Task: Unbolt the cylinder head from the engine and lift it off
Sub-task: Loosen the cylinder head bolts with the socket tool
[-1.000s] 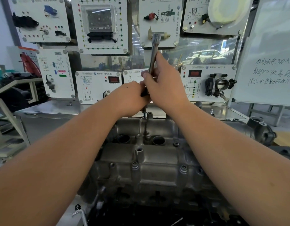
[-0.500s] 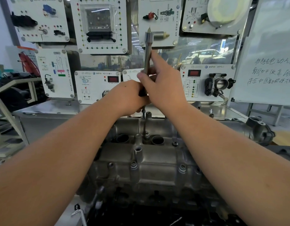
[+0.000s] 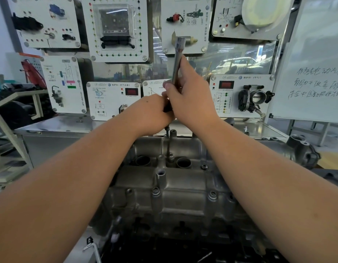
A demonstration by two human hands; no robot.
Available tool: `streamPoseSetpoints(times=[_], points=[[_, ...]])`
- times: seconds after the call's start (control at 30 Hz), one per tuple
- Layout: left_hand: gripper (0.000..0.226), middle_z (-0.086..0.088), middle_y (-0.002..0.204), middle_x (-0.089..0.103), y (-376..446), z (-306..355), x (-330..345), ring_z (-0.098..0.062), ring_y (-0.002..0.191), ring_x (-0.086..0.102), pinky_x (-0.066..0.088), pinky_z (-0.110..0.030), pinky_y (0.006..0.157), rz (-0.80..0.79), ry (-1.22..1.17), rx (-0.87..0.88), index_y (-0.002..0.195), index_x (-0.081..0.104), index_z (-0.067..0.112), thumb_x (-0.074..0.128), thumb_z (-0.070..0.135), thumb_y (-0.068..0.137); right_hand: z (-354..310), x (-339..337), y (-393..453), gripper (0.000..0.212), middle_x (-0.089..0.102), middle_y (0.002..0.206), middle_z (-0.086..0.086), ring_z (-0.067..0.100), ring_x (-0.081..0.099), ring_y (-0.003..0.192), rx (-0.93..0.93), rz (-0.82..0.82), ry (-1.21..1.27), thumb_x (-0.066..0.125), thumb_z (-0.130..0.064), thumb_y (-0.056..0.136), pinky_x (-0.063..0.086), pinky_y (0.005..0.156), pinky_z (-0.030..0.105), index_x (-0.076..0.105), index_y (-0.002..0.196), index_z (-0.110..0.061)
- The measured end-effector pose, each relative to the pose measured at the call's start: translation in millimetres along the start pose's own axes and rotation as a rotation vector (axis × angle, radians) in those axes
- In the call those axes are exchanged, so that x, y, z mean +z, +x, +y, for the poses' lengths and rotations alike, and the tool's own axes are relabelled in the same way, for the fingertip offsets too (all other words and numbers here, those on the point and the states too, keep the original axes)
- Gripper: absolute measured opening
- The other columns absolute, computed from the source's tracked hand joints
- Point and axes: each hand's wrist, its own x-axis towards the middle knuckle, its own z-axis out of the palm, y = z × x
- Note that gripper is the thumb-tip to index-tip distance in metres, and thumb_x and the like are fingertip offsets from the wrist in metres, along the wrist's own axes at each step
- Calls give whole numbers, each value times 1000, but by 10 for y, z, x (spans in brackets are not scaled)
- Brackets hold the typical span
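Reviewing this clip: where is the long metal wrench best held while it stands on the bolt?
Judging by its near-upright pose, hold the wrench on its bare shaft from the side, as the right hand does, with the left hand steadying low, above the cylinder head.

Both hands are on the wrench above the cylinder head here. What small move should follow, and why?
Probably another turn of the wrench: its thin shaft reaches down to a bolt between two round bores of the cylinder head, and the right hand and left hand both grip the tool.
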Motion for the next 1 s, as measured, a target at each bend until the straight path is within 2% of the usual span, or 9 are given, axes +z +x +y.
streamPoseSetpoints(times=[0.1,0.23,0.3,0.47,0.57,0.67,0.77,0.9,1.0], points=[[17,-12,93,73,-1,9,2,-28,85,68,55,-46,82,-3,7,11,101,63,13,48,22,100,2,-11,3,64,71,87,3,16,70,78,14,-22,1,54,-17,101,59,78,41,26,158,-21],[23,-13,86,74,-9,22,-13,-28,83,69,55,-44,81,11,58,-1,81,61,16,49,24,99,-9,-11,-31,56,69,92,-4,11,66,81,-28,33,-34,64,-23,96,55,78,30,43,149,-19],[21,-11,80,74,-4,17,-15,-26,79,71,56,-45,81,9,45,-11,85,64,14,51,26,97,-13,-10,-31,48,68,91,-4,13,66,82,-17,38,-22,62,-20,97,55,79,30,48,143,-16],[22,-9,88,72,2,-3,2,-20,75,64,53,-36,74,9,16,21,77,51,28,48,22,99,-19,-5,-10,53,70,89,4,19,70,80,-3,-34,-39,52,-17,102,58,79,42,34,152,-14],[22,-10,87,74,4,1,-6,-26,81,69,55,-42,79,-9,28,-2,81,59,20,47,22,100,-25,2,-38,69,72,91,3,18,69,79,-9,-21,-46,56,-22,101,58,80,40,20,160,-22],[28,-9,77,75,7,-3,-8,-23,76,73,58,-42,79,2,22,-19,78,65,15,50,26,98,-24,-4,-46,67,72,92,1,17,67,80,-22,17,-25,61,-23,98,57,81,37,30,158,-27],[23,-9,80,74,1,-9,7,-22,74,69,56,-40,76,5,21,-7,80,62,18,49,26,97,-13,3,-17,55,68,83,-1,14,65,75,-23,10,-54,56,-19,100,54,73,31,39,152,-22],[17,-12,91,73,-5,2,10,-27,83,66,54,-45,82,-1,47,8,92,61,14,47,20,99,-14,2,-13,60,67,80,1,15,61,64,-10,-23,-63,52,-18,102,57,70,38,28,157,-22],[25,-13,87,73,-8,17,-5,-29,82,67,54,-46,83,12,87,7,78,60,15,48,23,99,-27,-4,-42,67,72,95,0,15,67,74,-33,-8,-45,59,-22,100,58,78,36,27,159,-24]])
